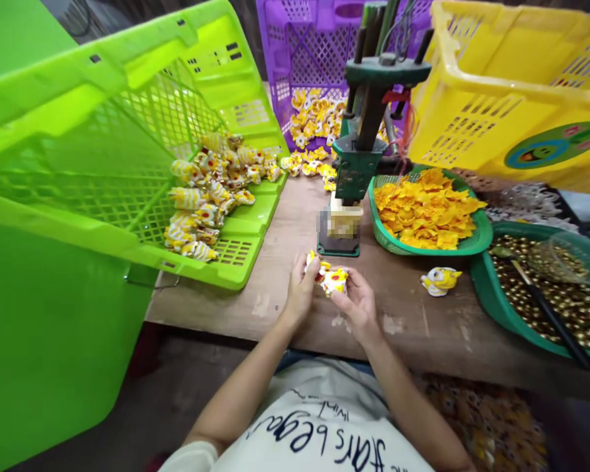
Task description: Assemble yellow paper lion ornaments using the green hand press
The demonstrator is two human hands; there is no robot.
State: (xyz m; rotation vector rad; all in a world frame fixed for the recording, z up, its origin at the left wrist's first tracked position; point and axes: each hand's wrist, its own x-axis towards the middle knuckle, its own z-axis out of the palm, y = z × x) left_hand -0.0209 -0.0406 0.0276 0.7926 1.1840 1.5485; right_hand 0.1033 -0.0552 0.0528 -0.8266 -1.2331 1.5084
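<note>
Both hands meet over the wooden table (pixel 413 328) just in front of me. My left hand (pixel 301 288) and my right hand (pixel 356 300) are closed together on a small yellow and white toy figure (pixel 330 278) with red marks. Right behind the hands stands a green hand press (pixel 361 151) on a dark base. A second toy figure (pixel 440 280) lies loose on the table to the right of my right hand.
A tilted green crate (pixel 128 164) at left holds several toy figures (pixel 209 196). A purple crate (pixel 314 59) with more figures stands at the back, a yellow crate (pixel 511 85) at right. A green basket of yellow pieces (pixel 425 210) and a green basket of small brass parts (pixel 560 301) sit right.
</note>
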